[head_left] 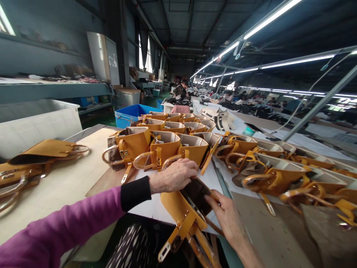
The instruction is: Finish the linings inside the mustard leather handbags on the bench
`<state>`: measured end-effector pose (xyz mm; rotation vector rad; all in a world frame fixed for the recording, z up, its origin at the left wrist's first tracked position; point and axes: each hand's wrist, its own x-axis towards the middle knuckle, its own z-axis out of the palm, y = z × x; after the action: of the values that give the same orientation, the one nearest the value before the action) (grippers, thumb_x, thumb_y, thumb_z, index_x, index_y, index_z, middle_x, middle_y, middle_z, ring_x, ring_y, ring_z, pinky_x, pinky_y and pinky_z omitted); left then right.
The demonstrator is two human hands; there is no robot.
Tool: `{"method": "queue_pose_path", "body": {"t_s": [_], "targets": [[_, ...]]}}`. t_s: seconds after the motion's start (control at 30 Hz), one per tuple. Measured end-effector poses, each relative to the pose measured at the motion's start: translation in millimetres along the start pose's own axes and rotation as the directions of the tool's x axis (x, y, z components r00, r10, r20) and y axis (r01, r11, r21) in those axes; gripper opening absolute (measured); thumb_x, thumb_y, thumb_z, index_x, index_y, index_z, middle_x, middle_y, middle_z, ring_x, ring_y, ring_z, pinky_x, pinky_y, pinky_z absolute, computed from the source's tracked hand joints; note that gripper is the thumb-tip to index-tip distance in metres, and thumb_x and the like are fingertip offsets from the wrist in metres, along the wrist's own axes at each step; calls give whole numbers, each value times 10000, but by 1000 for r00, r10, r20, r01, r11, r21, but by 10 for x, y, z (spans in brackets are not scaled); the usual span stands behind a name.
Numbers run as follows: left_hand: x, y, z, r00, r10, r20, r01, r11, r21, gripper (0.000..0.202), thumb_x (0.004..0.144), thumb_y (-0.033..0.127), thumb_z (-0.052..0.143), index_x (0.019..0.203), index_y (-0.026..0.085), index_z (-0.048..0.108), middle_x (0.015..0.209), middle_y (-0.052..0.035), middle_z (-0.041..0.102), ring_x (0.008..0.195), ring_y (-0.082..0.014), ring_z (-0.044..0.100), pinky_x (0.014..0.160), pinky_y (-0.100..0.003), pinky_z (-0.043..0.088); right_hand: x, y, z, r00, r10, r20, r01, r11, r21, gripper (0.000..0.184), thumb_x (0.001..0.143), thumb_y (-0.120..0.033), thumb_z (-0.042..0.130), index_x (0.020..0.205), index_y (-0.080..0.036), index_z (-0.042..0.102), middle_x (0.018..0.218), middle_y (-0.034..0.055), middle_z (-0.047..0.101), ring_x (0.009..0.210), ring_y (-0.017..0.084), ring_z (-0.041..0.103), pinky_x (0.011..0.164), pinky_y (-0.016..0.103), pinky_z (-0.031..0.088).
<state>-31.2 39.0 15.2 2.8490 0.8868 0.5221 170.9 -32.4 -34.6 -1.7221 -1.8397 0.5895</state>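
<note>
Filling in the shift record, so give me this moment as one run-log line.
left hand: at yellow bag, hold unclear | right hand: gripping bag's edge | bag: tilted | beyond: standing bags

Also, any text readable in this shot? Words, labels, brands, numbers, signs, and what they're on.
Nothing can be read with confidence.
Pale cabinet: dark scrawled marks on its side, too blurred to make out.
Held bag: no legible text; any stamping on its metal tab is too small to tell.
</note>
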Motion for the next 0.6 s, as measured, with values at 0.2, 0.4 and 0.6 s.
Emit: {"method": "queue_pose_path", "body": {"t_s": [0.2, 0.4, 0.6], "targets": [[4, -105, 44, 988, -145, 51, 148, 988, -47, 126, 830, 164, 514, 755, 167, 615, 879, -22, 630, 848, -149, 567, 766, -242, 424, -28, 38, 36, 1000, 8, -10, -9, 998, -58, 292, 873, -458, 432, 815, -227, 601, 587, -36, 570, 572, 150, 516, 565, 249, 398], [-11, -78, 82, 954, -299, 20, 299, 954, -15, 141, 822, 179, 510, 736, 167, 622, 835, -31, 646, 818, -166, 586, 673, -239, 421, 44, 92, 183, 925, -236, -296, 172, 959, -226, 320, 873, -401, 494, 1127, -217, 559, 1035, 73, 674, 898, 233, 631, 774, 339, 478], [-29, -98, 145, 935, -354, -37, 353, 935, -14, 134, 814, 215, 528, 732, 166, 622, 807, -36, 642, 802, -172, 598, 650, -244, 414, 91, -24, 247, 801, -566, -196, 333, 693, -640, 217, 898, -291, 462, 1069, -191, 550, 840, 77, 629, 777, 252, 599, 668, 362, 461]]}}
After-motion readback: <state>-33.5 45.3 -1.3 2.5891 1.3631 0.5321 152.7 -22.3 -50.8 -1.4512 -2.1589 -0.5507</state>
